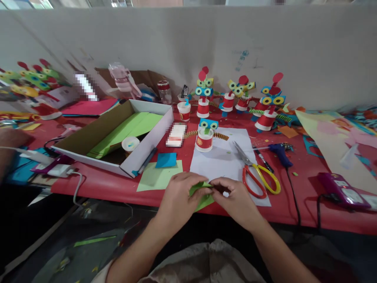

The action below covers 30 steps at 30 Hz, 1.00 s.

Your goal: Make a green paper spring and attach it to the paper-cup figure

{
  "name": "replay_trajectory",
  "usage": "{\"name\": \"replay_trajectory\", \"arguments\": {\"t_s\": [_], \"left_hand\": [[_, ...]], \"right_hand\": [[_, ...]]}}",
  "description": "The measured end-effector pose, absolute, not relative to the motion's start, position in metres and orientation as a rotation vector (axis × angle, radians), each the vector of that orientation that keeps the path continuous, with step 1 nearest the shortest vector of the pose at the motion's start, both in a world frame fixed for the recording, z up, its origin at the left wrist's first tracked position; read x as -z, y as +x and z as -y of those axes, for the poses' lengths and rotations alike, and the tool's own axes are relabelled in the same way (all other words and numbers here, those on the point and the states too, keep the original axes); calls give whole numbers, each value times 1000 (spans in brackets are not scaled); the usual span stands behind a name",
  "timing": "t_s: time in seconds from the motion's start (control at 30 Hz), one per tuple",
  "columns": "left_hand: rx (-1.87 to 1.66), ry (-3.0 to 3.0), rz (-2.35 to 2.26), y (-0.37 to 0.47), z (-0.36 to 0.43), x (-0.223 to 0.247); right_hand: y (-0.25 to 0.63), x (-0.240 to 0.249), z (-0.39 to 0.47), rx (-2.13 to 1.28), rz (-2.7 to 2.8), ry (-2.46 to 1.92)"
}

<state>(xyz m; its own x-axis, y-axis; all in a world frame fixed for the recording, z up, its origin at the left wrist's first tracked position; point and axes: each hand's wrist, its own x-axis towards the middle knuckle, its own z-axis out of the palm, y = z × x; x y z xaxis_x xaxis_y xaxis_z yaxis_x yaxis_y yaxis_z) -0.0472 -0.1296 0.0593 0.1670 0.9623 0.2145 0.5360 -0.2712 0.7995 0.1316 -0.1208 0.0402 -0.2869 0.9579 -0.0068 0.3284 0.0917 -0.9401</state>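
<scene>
Both hands meet at the table's front edge over a piece of green paper (pixel 203 203). My left hand (pixel 181 196) is closed on the paper, thumb and fingers pinching its upper part. From the other side, my right hand (pixel 232 196) pinches the same paper at its edge; the fingertips of both hands almost touch. Under and beyond them lies a white sheet (pixel 222 165), with a paper-cup figure (pixel 204 140) on it that has blue eyes and coiled paper arms. Scissors (pixel 250 169) with red and yellow handles lie open right of my right hand.
A white box (pixel 150 135) holding green sheets stands at left, beside a phone (pixel 176 135). Several finished cup figures (pixel 266 118) line the wall. A glue gun (pixel 281 154), a marker (pixel 263 160) and a purple power strip (pixel 343 191) lie right. Another person's arm (pixel 11 147) shows far left.
</scene>
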Motion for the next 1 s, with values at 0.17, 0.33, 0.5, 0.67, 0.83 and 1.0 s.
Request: {"name": "replay_trajectory", "arguments": {"t_s": [0.17,0.33,0.5,0.67,0.83,1.0], "left_hand": [[-1058,1661,-1485,-42,131,-60],[-1048,1293,-1397,-55,139,-54],[-984,1131,-1309,-56,143,-41],[-1050,1071,-1113,-76,144,-33],[-1010,798,-1002,-76,155,-12],[-1244,510,-1189,-56,164,6]], "right_hand": [[126,-46,130,-1164,1857,-1272],[124,-43,141,-965,2011,-1197],[124,-39,150,-900,2109,-1178],[138,-41,148,-826,1968,-1241],[153,-41,139,-862,1697,-1332],[150,-35,141,-883,1652,-1360]]}}
